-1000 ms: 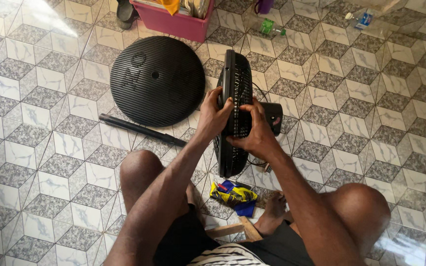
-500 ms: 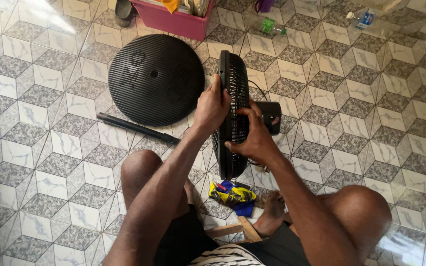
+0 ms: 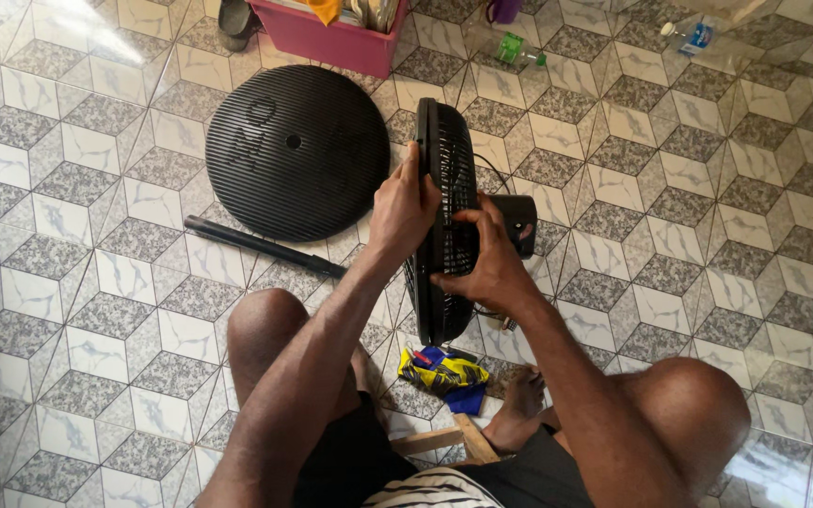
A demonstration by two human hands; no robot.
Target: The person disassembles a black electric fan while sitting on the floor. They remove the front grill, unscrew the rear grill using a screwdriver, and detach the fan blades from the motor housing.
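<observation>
Two bare knees frame the bottom of the view, the person seated low over a patterned tile floor (image 3: pixel 68 310), a wooden stool edge (image 3: pixel 444 439) showing between the legs. Just ahead of the stool lies a crumpled yellow-and-blue wrapper (image 3: pixel 439 372), beside a bare foot (image 3: pixel 519 409). Above that, the fan head (image 3: pixel 444 226) stands on edge on the floor between the knees, seen nearly edge-on: black plastic, round grille of thin ribs, a thick rim, and a boxy black motor housing (image 3: pixel 522 224) projecting to the right. Left hand (image 3: pixel 405 209) is closed on the left side of the rim, thumb up along the edge. Right hand (image 3: pixel 482 263) presses against the grille face on the motor side, fingers curled into the ribs; whether it pinches anything small cannot be told. Left of the fan, a black pole (image 3: pixel 261 246) lies flat on the tiles. Beyond it rests the round black base (image 3: pixel 298 150), ribbed, with a centre hole, close to the fan rim. Farthest off: a pink tub (image 3: pixel 326 38), a dark shoe (image 3: pixel 234 21), and two clear plastic bottles (image 3: pixel 510 47).
</observation>
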